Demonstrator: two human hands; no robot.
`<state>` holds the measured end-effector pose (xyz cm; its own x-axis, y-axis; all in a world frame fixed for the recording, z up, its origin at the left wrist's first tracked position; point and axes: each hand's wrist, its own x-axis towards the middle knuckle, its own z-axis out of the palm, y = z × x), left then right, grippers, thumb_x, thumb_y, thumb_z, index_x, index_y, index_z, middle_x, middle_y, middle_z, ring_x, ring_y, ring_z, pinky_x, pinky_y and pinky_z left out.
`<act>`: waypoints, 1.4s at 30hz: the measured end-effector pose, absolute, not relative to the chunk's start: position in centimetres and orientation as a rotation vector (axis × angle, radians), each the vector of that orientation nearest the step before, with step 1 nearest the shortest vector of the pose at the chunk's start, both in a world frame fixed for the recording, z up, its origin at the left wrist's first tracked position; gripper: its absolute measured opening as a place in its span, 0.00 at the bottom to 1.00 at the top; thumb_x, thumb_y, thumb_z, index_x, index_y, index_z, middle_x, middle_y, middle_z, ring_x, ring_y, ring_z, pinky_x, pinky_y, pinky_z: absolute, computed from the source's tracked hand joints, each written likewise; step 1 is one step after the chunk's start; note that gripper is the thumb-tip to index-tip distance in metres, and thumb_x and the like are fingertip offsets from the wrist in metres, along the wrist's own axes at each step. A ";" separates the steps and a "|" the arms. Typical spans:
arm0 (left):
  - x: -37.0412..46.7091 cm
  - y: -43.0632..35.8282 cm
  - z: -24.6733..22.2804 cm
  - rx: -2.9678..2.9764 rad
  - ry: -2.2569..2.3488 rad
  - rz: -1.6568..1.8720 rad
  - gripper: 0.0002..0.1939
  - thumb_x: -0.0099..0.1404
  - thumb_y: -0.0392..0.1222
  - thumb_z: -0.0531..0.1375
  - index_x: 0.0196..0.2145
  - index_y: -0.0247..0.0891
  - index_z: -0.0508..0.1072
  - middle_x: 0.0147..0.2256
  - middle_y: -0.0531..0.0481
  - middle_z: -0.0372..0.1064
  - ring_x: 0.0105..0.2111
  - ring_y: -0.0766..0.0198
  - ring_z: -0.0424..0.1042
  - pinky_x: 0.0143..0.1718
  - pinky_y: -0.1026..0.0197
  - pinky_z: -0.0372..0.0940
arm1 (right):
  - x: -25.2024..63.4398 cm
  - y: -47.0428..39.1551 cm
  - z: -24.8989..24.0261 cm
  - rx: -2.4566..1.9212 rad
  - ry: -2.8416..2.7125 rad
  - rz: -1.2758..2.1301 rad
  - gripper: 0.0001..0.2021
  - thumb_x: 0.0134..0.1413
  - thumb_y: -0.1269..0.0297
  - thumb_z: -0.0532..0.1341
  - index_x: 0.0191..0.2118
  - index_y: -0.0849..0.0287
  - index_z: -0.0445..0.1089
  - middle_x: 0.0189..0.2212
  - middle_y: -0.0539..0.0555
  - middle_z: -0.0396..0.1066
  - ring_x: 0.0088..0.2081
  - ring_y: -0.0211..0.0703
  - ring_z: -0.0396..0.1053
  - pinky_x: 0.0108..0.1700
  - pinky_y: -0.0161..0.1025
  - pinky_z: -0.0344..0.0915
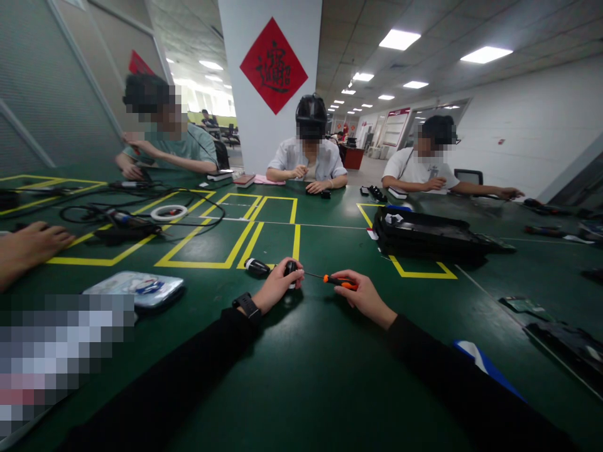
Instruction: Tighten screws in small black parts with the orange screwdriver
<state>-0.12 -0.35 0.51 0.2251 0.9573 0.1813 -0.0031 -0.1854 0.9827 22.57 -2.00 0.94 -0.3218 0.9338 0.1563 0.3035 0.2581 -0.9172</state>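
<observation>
My left hand [277, 284], with a dark watch on its wrist, is closed around a small black rounded part [291, 271] just above the green table. From the right, my right hand [360, 292] grips an orange and black screwdriver [340, 282]. Its thin shaft points left, and the tip meets or nearly meets the black part by my left fingertips; the exact contact is too small to tell. Beside my left hand lies another black piece [257, 267] with a white end.
Left of my arms lies a clear plastic case [141, 287]. Cables and a white tape roll [168, 213] are farther back. Black trays [424, 229] stand at right, circuit boards [527, 306] nearer. Three people sit across; another person's hand [40, 243] rests at far left.
</observation>
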 end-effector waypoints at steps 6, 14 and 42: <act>-0.1 -0.4 0.4 1.459 0.899 1.152 0.12 0.56 0.45 0.55 0.36 0.38 0.62 0.27 0.55 0.63 0.25 0.71 0.65 0.29 0.66 0.59 | 21.7 -2.8 1.3 -1.105 -1.991 0.810 0.14 0.55 0.58 0.50 0.31 0.59 0.69 0.22 0.49 0.64 0.25 0.35 0.60 0.29 0.33 0.57; 0.0 -0.6 0.6 1.374 0.936 1.120 0.15 0.58 0.51 0.51 0.37 0.38 0.62 0.27 0.53 0.64 0.25 0.70 0.66 0.28 0.65 0.61 | 21.7 -2.8 1.0 -1.057 -1.937 0.745 0.11 0.48 0.62 0.58 0.40 0.57 0.65 0.35 0.52 0.66 0.37 0.40 0.64 0.42 0.40 0.60; -0.1 -0.2 0.1 1.282 0.792 1.104 0.15 0.59 0.52 0.51 0.37 0.37 0.63 0.28 0.51 0.65 0.25 0.69 0.66 0.28 0.66 0.60 | 21.3 -3.4 1.1 -1.197 -2.171 0.395 0.12 0.58 0.61 0.48 0.41 0.58 0.64 0.37 0.54 0.66 0.39 0.40 0.62 0.42 0.38 0.59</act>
